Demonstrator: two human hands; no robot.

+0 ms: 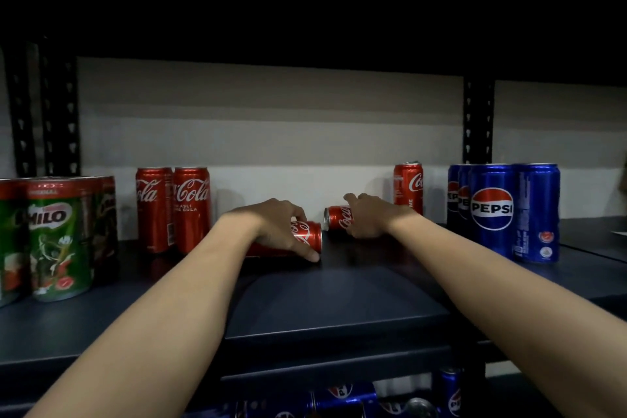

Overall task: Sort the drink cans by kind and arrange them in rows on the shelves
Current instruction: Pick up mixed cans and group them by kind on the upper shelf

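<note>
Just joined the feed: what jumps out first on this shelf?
Mid-shelf, the two hands each grip a red Coca-Cola can lying on its side: left hand on one, right hand on the other. Upright green Milo cans stand far left, blue Pepsi cans far right.

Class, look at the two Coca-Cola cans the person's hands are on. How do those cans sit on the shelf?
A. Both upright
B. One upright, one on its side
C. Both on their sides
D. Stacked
C: the left hand and right hand each grip a Coca-Cola can lying sideways.
</note>
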